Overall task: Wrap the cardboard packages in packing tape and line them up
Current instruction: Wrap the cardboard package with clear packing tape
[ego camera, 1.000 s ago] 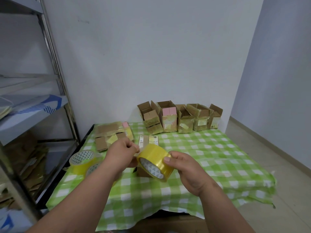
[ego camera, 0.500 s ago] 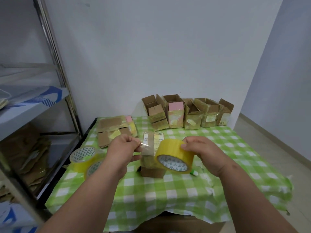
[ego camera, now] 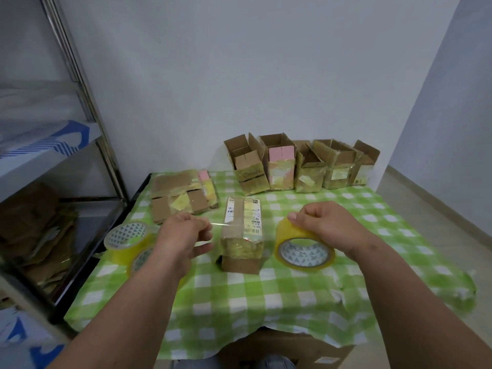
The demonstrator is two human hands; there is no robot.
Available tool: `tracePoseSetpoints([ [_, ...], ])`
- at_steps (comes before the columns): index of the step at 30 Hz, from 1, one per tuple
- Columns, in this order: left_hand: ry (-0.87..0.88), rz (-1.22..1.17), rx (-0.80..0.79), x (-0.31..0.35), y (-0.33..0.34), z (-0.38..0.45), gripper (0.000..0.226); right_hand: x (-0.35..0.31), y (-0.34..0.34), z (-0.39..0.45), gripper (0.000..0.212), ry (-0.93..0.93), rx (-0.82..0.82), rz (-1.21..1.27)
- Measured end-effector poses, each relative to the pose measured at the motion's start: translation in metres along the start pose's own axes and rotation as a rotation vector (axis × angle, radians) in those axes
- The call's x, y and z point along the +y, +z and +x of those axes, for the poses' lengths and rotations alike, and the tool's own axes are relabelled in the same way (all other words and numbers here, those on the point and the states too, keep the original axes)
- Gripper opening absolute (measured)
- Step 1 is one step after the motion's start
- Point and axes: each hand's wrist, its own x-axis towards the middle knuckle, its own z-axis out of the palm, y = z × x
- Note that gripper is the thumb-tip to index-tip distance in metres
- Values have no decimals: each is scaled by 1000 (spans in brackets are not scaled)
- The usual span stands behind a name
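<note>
Two hands work above the bench (ego camera: pixel 266 302): the right hand (ego camera: pixel 327 227) grips a yellow tape roll (ego camera: pixel 304 251), and the left hand (ego camera: pixel 183 235) pinches the clear tape end (ego camera: pixel 221 225) stretched across a cardboard package (ego camera: pixel 242 235) lying mid-bench. Five open boxes (ego camera: pixel 300 166) line the far edge; two spare rolls (ego camera: pixel 127 241) sit by the left edge.

No legible text is found. A white shipping label (ego camera: pixel 231 212) and a second printed label (ego camera: pixel 252 217) are borne on the cardboard package (ego camera: pixel 241 235) at centre frame; their print and barcode marks are too small and blurred to be read.
</note>
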Motion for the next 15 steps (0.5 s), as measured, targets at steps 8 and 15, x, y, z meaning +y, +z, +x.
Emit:
tracePoseSetpoints([
  [8, -44, 45, 43, -15, 2, 14, 9, 4, 17, 19, 47, 126, 17, -203],
  [15, -48, 123, 93, -27, 2, 23, 7, 8, 27, 31, 49, 224, -1, -284],
])
